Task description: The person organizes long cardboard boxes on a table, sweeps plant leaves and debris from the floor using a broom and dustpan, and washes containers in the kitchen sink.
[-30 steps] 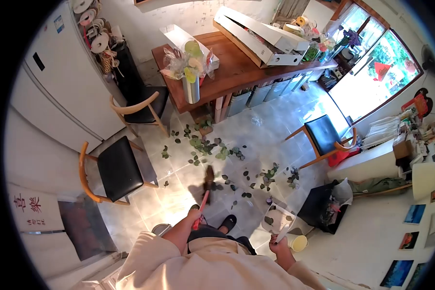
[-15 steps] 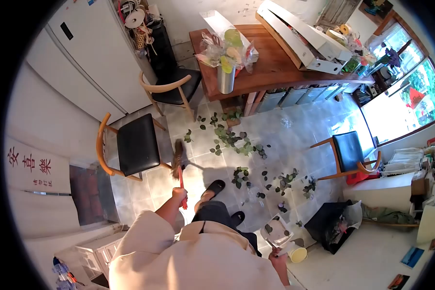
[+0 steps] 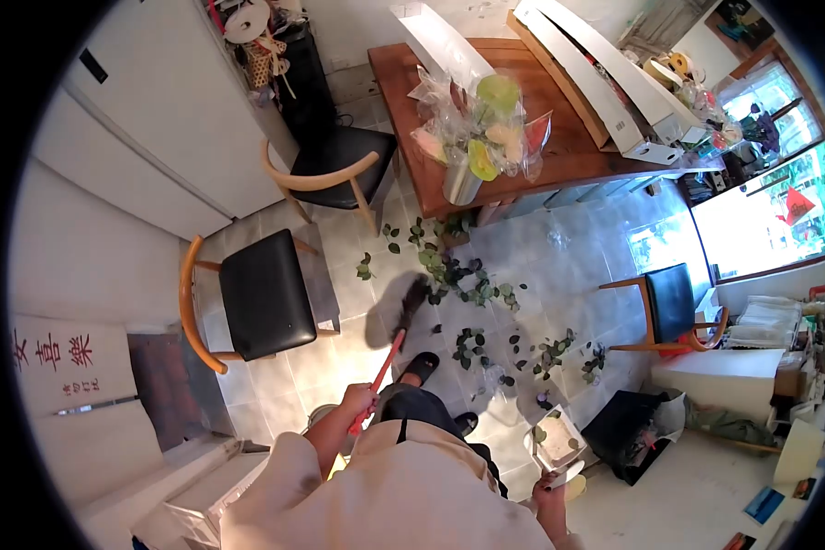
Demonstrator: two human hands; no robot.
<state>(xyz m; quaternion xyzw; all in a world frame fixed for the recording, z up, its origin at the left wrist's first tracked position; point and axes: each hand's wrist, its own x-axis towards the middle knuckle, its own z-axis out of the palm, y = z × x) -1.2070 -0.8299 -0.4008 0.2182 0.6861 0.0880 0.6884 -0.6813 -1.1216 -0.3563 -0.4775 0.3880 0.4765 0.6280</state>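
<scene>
Landmark: the reddish-brown wooden table [image 3: 573,137]. Left hand [image 3: 361,400], well apart from the table on its near side: fingers wrapped around the red handle of a dark-bristled broom [image 3: 392,353]. The broom slants toward the table, bristles just beside the loose green leaves [image 3: 449,273]; floor contact cannot be told. The leaves lie in clusters on the grey tile, starting by the table's near-left corner and running outward from its near side. Right hand [image 3: 549,490], farther from the table than the broom: fingers curled around a pale rod [image 3: 574,471], fingertips too small to separate. Just tableward of that hand, a white square-edged dustpan [image 3: 557,451] with several leaves in it; whether the rod joins it is unclear. Wooden chair with black seat [image 3: 344,170] stands beside the table's left end. Silver cylindrical vase [image 3: 463,183] with plastic-wrapped flowers stands at the table's near edge.
</scene>
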